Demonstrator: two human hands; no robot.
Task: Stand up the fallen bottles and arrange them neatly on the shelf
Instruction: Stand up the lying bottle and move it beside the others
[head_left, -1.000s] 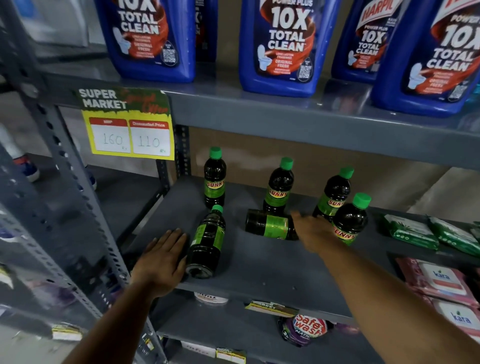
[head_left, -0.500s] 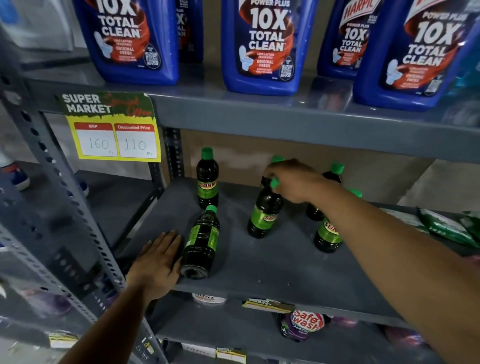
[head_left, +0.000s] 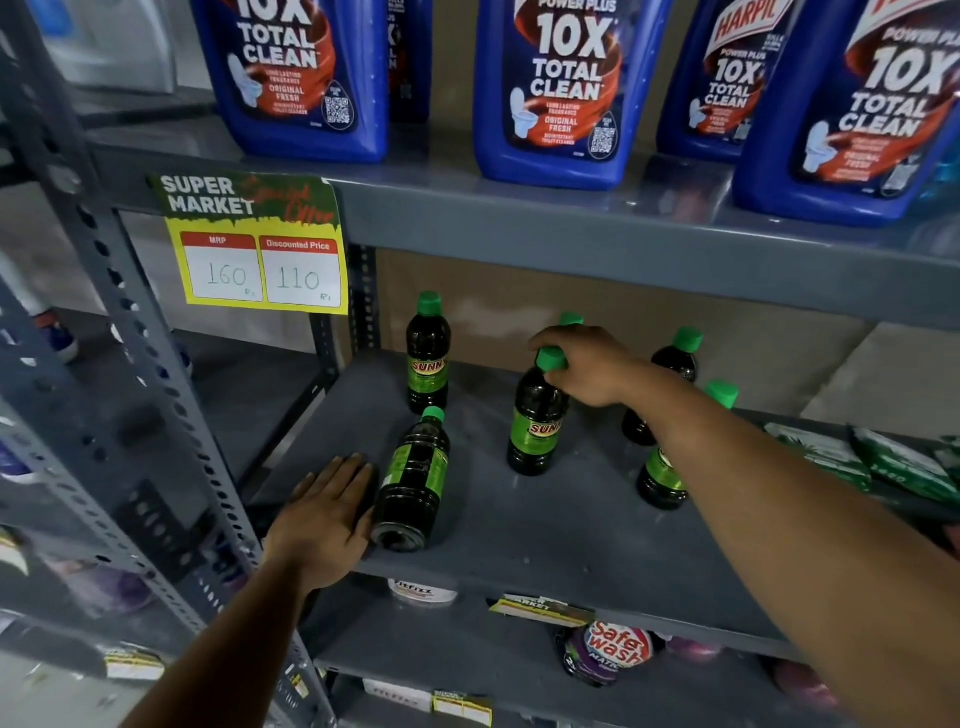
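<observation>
Several dark bottles with green caps and green labels are on the grey shelf (head_left: 545, 540). One bottle (head_left: 415, 480) lies on its side near the front left, base toward me. My left hand (head_left: 324, 512) rests flat on the shelf, fingers apart, touching that bottle's side. My right hand (head_left: 587, 366) grips the neck of an upright bottle (head_left: 537, 421) in the middle. Another upright bottle (head_left: 427, 353) stands at the back left. Two more, a rear bottle (head_left: 670, 374) and a front bottle (head_left: 662, 480), stand on the right, partly hidden by my right arm. A cap (head_left: 570, 318) shows behind my right hand.
Large blue cleaner bottles (head_left: 566, 93) stand on the shelf above. A yellow price tag (head_left: 260, 260) hangs from its edge. Green packets (head_left: 883, 462) lie at the right. A perforated upright post (head_left: 130, 332) runs down the left. The lower shelf holds a Safe Wash pouch (head_left: 613, 649).
My right hand lifted the middle fallen bottle from lying flat to upright and still holds its neck. My left hand stayed beside the other fallen bottle.
</observation>
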